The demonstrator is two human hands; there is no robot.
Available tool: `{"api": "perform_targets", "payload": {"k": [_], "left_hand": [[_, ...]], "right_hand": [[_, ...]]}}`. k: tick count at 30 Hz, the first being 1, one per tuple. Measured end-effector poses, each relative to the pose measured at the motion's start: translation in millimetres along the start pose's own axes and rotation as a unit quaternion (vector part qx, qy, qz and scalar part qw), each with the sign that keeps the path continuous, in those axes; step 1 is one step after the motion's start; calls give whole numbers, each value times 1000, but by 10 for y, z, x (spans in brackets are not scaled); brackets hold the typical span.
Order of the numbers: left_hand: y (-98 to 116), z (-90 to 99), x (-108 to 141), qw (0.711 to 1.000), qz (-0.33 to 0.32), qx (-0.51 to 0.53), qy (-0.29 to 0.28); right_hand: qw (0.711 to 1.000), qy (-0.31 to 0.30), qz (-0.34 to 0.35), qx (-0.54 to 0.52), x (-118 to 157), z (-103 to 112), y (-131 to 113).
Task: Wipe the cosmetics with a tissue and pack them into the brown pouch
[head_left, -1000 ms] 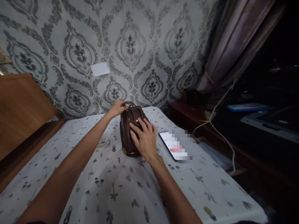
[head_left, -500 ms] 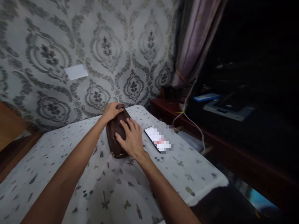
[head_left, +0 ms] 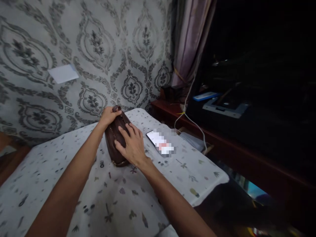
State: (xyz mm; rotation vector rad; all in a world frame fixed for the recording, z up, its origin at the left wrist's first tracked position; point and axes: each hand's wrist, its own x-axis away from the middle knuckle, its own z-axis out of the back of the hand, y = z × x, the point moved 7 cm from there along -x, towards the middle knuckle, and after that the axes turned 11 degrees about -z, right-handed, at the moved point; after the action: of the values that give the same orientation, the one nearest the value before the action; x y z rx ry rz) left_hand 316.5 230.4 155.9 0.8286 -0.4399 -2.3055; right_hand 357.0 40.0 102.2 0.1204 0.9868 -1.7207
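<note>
A dark brown leather bag point(head_left: 112, 148) with a zip and a gold-coloured pull at its near end lies on the patterned white cloth. At its far end, my left hand point(head_left: 108, 116) is closed round the left edge, thumb on top beside a short strap loop point(head_left: 117, 108). My right hand point(head_left: 132, 143) rests on the bag's upper face and right side, fingers spread. Just to the right lies a phone point(head_left: 158, 140) with a lit screen, partly pixelated; neither hand touches it.
The white cloth point(head_left: 118, 204) covers the table up to the patterned wall point(head_left: 96, 39), where a white paper point(head_left: 63, 73) hangs. On the right stands a dark red desk point(head_left: 170, 110) with a pale cable point(head_left: 188, 98) hanging over its edge and a large dark screen point(head_left: 259, 59).
The view has turned slightly right, so everything sits further left. Both hands keep about the same hold on the bag.
</note>
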Motion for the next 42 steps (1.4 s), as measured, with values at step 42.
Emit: {"api": "perform_targets", "payload": {"k": [42], "left_hand": [[53,283,618,968,-22,-236,77]], "right_hand": [[993,66,53,-81,6,-91,95]]}}
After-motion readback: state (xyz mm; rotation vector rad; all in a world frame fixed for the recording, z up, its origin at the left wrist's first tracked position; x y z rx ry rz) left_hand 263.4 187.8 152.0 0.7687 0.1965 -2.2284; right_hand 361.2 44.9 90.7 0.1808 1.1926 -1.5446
